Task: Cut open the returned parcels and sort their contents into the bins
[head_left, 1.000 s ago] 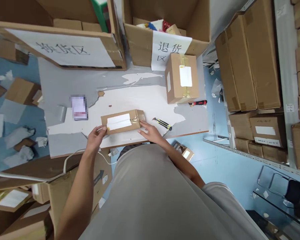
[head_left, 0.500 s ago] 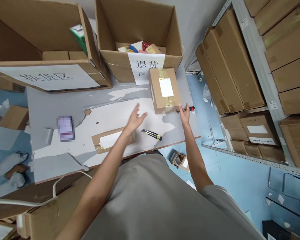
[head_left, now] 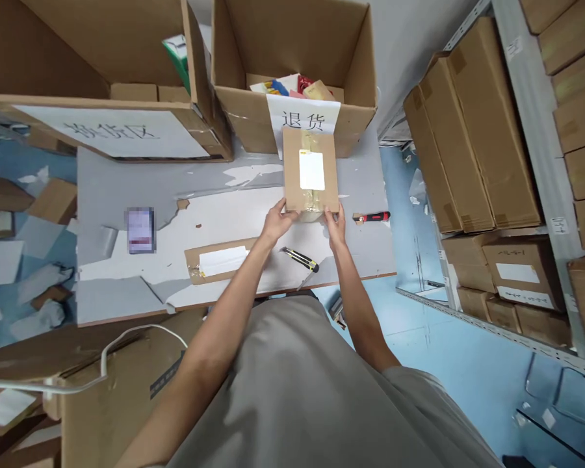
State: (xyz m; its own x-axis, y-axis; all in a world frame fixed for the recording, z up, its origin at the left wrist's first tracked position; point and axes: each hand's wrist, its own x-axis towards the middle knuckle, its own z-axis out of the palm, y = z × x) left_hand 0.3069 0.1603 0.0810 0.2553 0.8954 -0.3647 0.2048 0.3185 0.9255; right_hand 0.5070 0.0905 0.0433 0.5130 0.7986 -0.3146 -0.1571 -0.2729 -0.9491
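A taped cardboard box [head_left: 292, 140] with a white label on top is gripped between my two hands at its near corners. My left hand [head_left: 277, 223] presses on the left corner, thumb along the near edge. At the right corner my right hand [head_left: 336, 226] closes on the box in the same way. Just below it lies a yellow-and-black utility knife [head_left: 300, 259] on the table. A red-and-black utility knife [head_left: 372, 217] rests to the right of my right hand. Under my left forearm is a flat cardboard piece [head_left: 191, 265] with a white label.
Two large open cartons stand at the back: the left carton [head_left: 214, 140] and the middle carton [head_left: 234, 114], which holds several small packages. A phone-like blurred item [head_left: 140, 230] lies left on the table [head_left: 112, 175]. Shelves with boxes [head_left: 492, 130] rise at the right.
Both hands have come to the labelled box and now grip it. The box has turned to face me more squarely and shifted slightly left. The red knife has been left on the table.
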